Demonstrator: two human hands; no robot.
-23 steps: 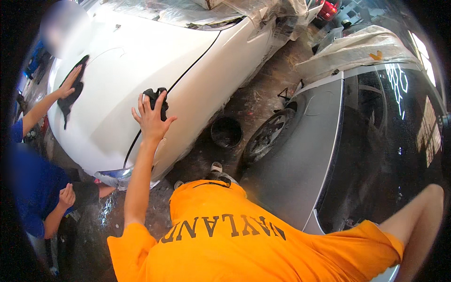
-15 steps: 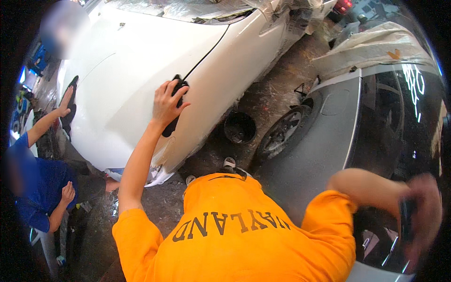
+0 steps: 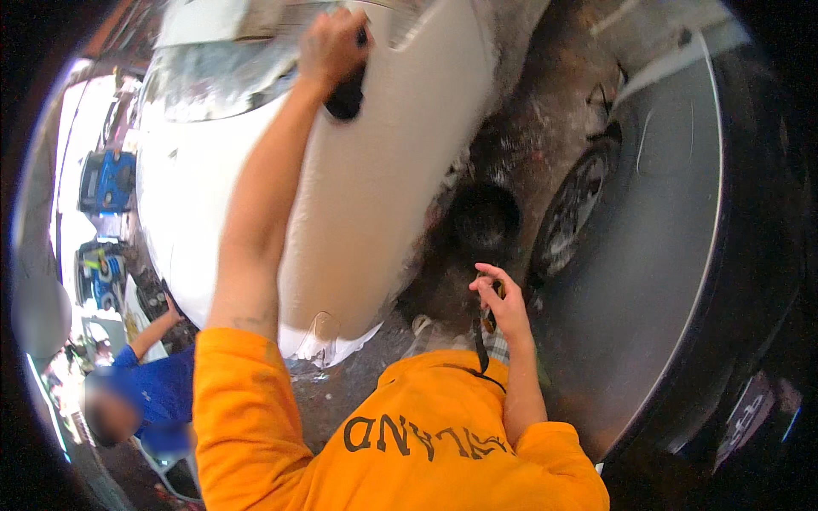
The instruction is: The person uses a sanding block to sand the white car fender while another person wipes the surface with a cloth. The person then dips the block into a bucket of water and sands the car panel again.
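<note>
Black cloth (image 3: pixel 345 100) grasped by left hand (image 3: pixel 334 49) on white car (image 3: pixel 375 187), long axis aligned roughly with car; right hand (image 3: pixel 504 305) held apart from car, farther from cloth, grip unclear.

Gap beside white car (image 3: pixel 375 196) — bucket (image 3: pixel 487 213) inside

My shirt (image 3: pixel 460 477) is bright orange, with dark lettering (image 3: pixel 405 433) across it. The cloth (image 3: pixel 345 100) I hold is black, and the car body (image 3: pixel 358 230) I see it against is white, turning creamier down its side. The other car's panel (image 3: pixel 630 272) is dark grey, edged by a pale line (image 3: pixel 718 196). The bucket (image 3: pixel 486 220) is black, the floor (image 3: pixel 550 111) mottled brown, a co-worker's shirt (image 3: pixel 166 387) blue.
</note>
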